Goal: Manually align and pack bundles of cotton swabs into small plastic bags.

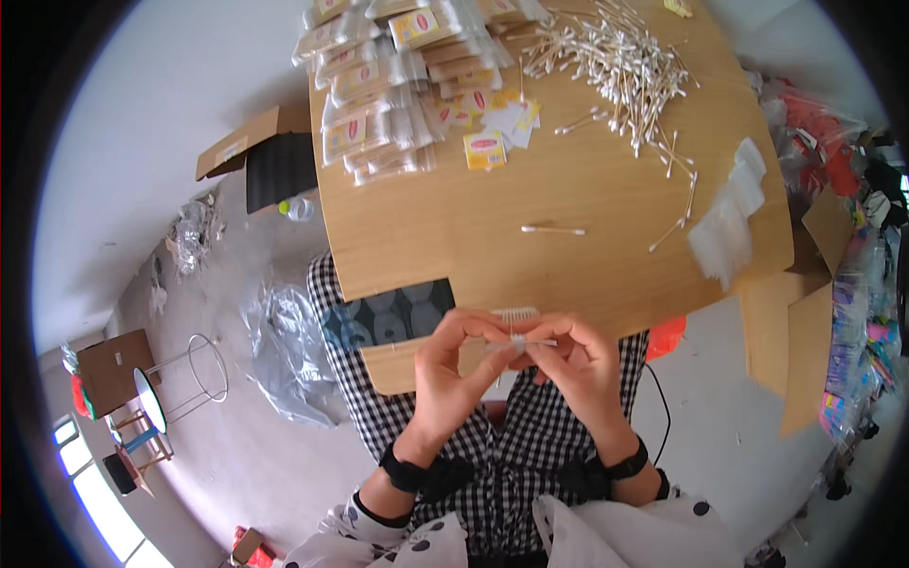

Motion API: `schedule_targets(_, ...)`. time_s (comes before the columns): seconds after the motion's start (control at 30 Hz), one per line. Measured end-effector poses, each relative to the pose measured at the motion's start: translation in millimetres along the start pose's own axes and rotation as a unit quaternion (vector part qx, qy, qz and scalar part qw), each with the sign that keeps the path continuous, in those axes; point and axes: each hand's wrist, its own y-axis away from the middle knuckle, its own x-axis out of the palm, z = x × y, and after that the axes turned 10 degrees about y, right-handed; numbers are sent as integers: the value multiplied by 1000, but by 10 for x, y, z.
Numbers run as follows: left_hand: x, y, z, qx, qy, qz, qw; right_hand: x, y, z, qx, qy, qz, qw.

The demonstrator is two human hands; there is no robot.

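My left hand [453, 364] and my right hand [575, 358] meet just below the near edge of the wooden table [568, 189]. Together they pinch a small bundle of cotton swabs [516, 327] in a thin clear bag, the swab tips fanned out above my fingers. One loose cotton swab [552, 230] lies alone on the table ahead of my hands. A big pile of cotton swabs [615, 62] covers the far right of the table. Filled clear packets with yellow and red labels [398, 85] are stacked at the far left.
Loose yellow and red paper labels [485, 149] lie near the packets. Empty clear bags [727, 227] sit at the table's right edge. A dark patterned pad [388, 317] overlaps the near edge. Cardboard boxes [254, 142], crumpled plastic [284, 350] and a stool [185, 379] stand on the floor.
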Motion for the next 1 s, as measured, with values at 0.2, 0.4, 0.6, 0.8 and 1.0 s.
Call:
schedule_targets(0.2,65,57,28,-15,77,1,997,76,-26,-36,33,-50,-15,998)
schedule_targets(0.4,-52,2,98,-62,169,4,984,-27,-161,-117,48,-95,-13,994)
schedule_targets(0.6,-20,25,46,-41,140,-11,989,-44,-155,-83,49,-106,18,993)
schedule_targets(0.8,-37,40,66,-11,116,11,993,-94,-135,-67,37,-184,42,981)
schedule_targets(1.0,0,21,-56,17,12,-4,1000,-21,-88,-82,-72,20,-45,996)
